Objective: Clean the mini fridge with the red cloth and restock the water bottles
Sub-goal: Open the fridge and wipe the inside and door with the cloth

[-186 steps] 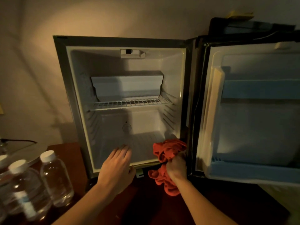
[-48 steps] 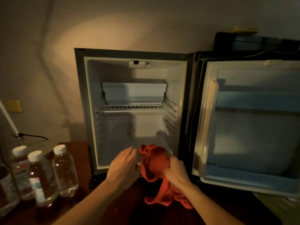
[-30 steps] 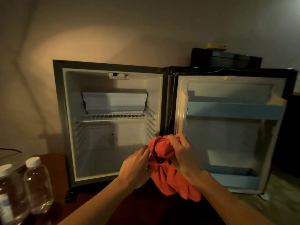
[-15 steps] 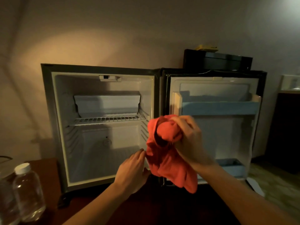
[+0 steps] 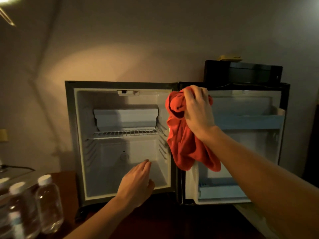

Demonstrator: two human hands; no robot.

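Right hand (image 5: 198,111) gripping red cloth (image 5: 186,144) at open mini fridge (image 5: 120,169) door's top corner.

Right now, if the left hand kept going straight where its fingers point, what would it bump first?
Probably the fridge's back wall; the left hand points into the empty lower compartment, though depth is unclear.

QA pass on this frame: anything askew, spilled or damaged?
Nothing stands out. The mini fridge is open and empty, its wire shelf level. The right hand holds the red cloth at the door's top corner; the water bottles stand upright.
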